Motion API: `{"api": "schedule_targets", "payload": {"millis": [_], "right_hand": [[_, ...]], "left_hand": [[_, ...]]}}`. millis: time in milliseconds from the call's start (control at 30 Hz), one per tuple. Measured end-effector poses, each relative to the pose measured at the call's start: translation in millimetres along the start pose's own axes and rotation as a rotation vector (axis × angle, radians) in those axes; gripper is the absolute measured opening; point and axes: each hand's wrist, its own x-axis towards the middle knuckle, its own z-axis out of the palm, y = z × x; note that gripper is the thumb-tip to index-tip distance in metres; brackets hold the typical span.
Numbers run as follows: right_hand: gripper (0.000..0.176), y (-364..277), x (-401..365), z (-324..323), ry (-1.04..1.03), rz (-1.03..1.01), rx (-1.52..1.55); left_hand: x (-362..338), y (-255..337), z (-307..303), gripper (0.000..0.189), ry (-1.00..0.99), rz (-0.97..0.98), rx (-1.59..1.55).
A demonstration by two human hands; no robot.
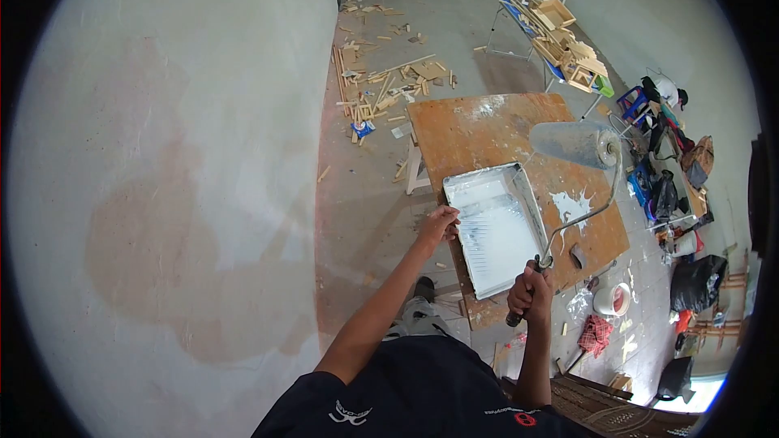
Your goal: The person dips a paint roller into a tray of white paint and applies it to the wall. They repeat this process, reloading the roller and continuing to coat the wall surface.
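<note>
My right hand (531, 292) is wrapped round the black handle of a paint roller (563, 143). The roller's wire frame bends up and away from the hand, and its grey-white sleeve is raised above the wooden table (450, 130). On that table lies a paint tray (534, 209) with white paint (503, 235) in its well and a ribbed slope. At the tray's left rim my left hand (441, 225) is closed, fingertips on the edge; its thumb and fingers partly hide the rim there. Roller and tray are apart.
White paint is spilled (571, 206) on the table right of the tray. A plain wall (203, 154) rises at left. Wood scraps (389, 85) litter the floor beyond. A folding table (519, 20) holds wooden pieces. A white bucket (610, 300) stands at right, near a red checked cloth (596, 334).
</note>
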Motion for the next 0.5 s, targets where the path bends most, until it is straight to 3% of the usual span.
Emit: {"api": "schedule_targets", "payload": {"millis": [500], "right_hand": [[0.025,1.8,21.9,-14.6,-0.069,0.004,0.046]], "left_hand": [[19.4,-1.3,-12.3,0.025,0.061,-0.025,0.059]]}}
